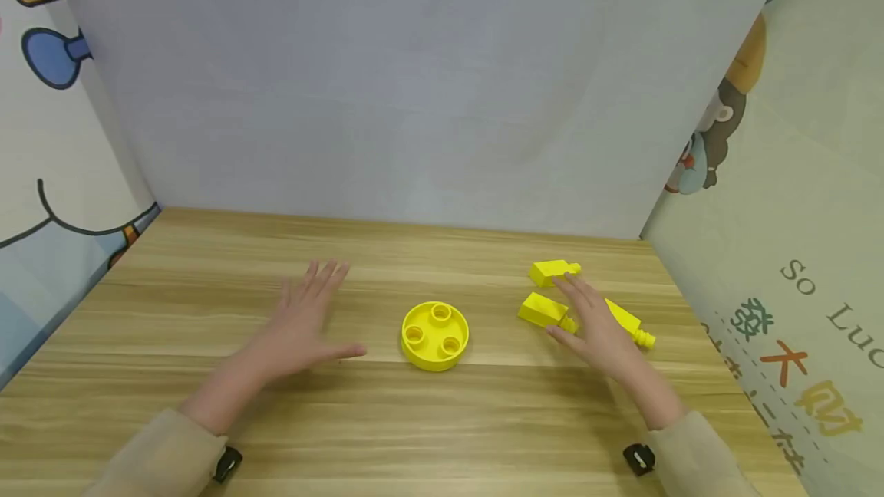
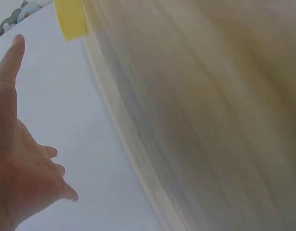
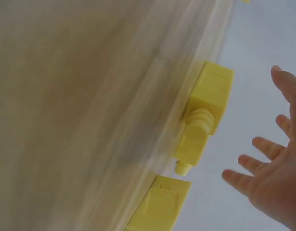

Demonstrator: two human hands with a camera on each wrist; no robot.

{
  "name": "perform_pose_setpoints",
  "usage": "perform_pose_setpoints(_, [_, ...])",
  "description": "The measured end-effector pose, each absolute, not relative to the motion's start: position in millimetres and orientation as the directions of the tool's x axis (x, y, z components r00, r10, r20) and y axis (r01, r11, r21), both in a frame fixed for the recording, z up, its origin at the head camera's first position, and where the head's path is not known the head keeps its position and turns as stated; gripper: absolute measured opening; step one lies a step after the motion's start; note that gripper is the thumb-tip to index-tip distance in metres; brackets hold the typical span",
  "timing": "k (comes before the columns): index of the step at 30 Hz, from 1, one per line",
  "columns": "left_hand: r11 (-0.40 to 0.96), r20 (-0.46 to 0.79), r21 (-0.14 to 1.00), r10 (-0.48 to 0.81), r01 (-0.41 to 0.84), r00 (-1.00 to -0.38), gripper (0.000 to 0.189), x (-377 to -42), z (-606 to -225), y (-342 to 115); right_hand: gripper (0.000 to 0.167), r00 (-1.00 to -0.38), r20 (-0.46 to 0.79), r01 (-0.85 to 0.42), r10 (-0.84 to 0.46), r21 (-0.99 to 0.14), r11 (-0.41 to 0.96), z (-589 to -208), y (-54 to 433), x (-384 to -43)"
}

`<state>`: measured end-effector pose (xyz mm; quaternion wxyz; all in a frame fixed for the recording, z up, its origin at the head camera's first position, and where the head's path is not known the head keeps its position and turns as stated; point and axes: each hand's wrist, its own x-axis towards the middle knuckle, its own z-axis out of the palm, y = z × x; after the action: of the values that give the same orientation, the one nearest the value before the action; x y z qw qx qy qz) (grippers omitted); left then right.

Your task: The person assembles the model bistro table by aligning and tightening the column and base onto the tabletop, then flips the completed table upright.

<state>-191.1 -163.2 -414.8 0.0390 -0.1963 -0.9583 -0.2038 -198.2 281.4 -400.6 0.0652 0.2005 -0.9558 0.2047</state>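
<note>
A round yellow base [image 1: 430, 351] with three raised sockets rests near the middle of the wooden table. To its right lie three yellow blocks, each with a ridged peg at one end: a far one [image 1: 548, 272], a near one [image 1: 542, 310] and a right one [image 1: 624, 317]. My right hand [image 1: 601, 332] hovers among these blocks with fingers spread, holding nothing; in the right wrist view the blocks [image 3: 210, 89] stand beside its fingers. Left of the base, my left hand [image 1: 297, 336] is spread with the thumb pointing toward it, holding nothing.
The wooden table [image 1: 387, 428] meets a pale backdrop [image 1: 414, 98] at its far edge. Printed cloths hang on the left [image 1: 76, 144] and right [image 1: 780, 213]. Each sleeve cuff has a small black wrist device beside it, such as the left device [image 1: 227, 465].
</note>
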Motion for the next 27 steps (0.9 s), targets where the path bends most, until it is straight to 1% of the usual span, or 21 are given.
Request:
perform_pose_setpoints(3, [0.796,0.125,0.440,0.404,0.416,-0.906,0.124,-199.7,-418.5,-149.3,0.075,-0.901,0.193,-0.435,-0.389,-0.397,0.808,-404.5,280.9,-213.8])
perform_pose_setpoints(8, [0.723,0.051,0.520,0.504,0.454,-0.862,0.127,-210.3,-425.2,-128.9,0.072,-0.883,0.166,-0.468,-0.440,-0.407,0.785,-411.6,278.4,-233.4])
perform_pose_setpoints(12, [0.674,0.002,0.573,0.567,0.466,-0.824,0.127,-218.6,-428.9,-115.6,0.064,-0.894,0.111,-0.439,-0.433,-0.405,0.802,-414.1,275.7,-242.5])
perform_pose_setpoints(15, [0.638,-0.037,0.638,0.586,0.432,-0.810,0.125,-225.3,-431.1,-107.1,0.059,-0.908,0.053,-0.400,-0.416,-0.404,0.822,-414.4,274.6,-247.7])
perform_pose_setpoints(20, [0.569,-0.084,0.733,0.619,0.372,-0.781,0.117,-234.0,-432.7,-97.1,0.055,-0.914,-0.001,-0.373,-0.407,-0.398,0.838,-415.1,271.9,-255.5])
perform_pose_setpoints(24, [0.537,-0.074,0.747,0.653,0.392,-0.753,0.103,-238.6,-434.0,-93.0,0.050,-0.916,0.002,-0.369,-0.401,-0.394,0.842,-417.3,270.9,-261.9])
perform_pose_setpoints(27, [0.532,-0.066,0.744,0.660,0.404,-0.749,0.096,-241.5,-435.5,-91.2,0.046,-0.917,0.006,-0.368,-0.398,-0.392,0.843,-418.6,271.5,-264.4])
